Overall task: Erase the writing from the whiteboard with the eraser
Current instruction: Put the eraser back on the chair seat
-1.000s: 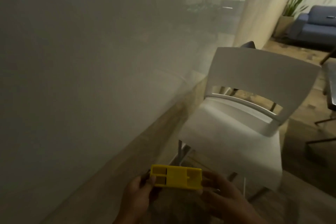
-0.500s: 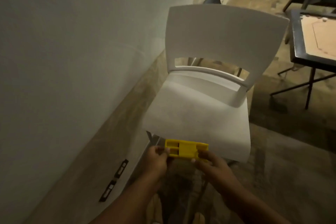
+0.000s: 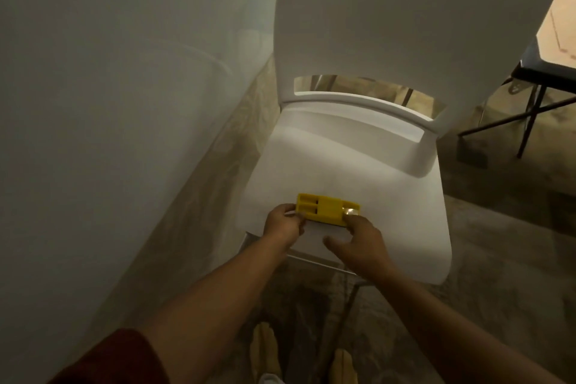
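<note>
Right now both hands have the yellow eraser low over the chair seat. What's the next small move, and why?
Probably set it flat on the seat and let go: the eraser, pinched at its ends by the left hand and right hand, hangs low above the white chair, away from the whiteboard.

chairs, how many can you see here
1. The white chair stands beside the wall, right in front of the person, with the yellow eraser over its seat's front edge. Dark legs at the right edge belong to a table; more chairs may lie out of view.
</note>
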A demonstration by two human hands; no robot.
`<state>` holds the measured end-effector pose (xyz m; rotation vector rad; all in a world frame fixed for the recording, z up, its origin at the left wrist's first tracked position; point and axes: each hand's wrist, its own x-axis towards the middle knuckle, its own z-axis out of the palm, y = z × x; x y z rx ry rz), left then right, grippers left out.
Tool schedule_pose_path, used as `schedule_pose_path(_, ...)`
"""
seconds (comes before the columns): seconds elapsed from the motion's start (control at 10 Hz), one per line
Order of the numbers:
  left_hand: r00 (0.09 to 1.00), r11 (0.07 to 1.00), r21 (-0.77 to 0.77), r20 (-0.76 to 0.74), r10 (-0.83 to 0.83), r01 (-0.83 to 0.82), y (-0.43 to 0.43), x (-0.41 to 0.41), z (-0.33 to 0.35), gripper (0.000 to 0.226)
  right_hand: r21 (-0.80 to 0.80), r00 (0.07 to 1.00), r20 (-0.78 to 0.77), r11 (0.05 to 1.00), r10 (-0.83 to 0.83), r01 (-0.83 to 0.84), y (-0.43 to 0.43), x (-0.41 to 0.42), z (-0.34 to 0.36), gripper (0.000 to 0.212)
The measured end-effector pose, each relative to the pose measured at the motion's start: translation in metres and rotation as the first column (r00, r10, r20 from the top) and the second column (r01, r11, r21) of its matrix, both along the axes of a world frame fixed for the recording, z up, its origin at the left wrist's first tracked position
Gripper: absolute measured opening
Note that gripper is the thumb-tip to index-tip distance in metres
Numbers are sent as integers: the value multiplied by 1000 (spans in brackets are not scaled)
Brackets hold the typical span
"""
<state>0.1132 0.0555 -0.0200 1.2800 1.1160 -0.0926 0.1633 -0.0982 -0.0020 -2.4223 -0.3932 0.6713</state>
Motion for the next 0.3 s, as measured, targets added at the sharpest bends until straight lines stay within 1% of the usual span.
schedule_pose_path(0.1, 961, 954, 116, -36, -276, 278, 5, 7, -6, 39, -54, 998, -5, 997, 57, -57, -2, 17, -12, 64)
schedule_pose_path(0.2, 899, 877, 203, -59, -433, 436, 2, 14, -10, 47, -63, 996, 28, 994, 87, -85, -8, 29, -14, 60)
schedule_pose_path(0.3, 804, 749, 301, -137, -579, 590, 0, 19, -18, 65, -53, 994, 37, 994, 102, -100, -15, 39, -17, 63)
